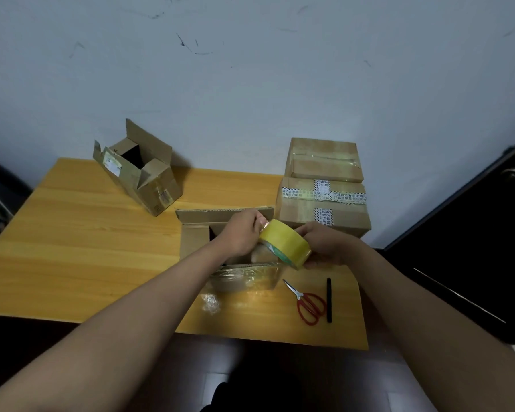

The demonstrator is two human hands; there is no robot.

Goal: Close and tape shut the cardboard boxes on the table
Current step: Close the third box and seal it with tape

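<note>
On the table (72, 233) — both hands' fingers grip a tape roll (284, 243) over an open box (197, 230)

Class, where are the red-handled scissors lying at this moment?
In the head view, the red-handled scissors lie flat on the wooden table at its near right, just left of a thin black stick and below the right hand.
</note>
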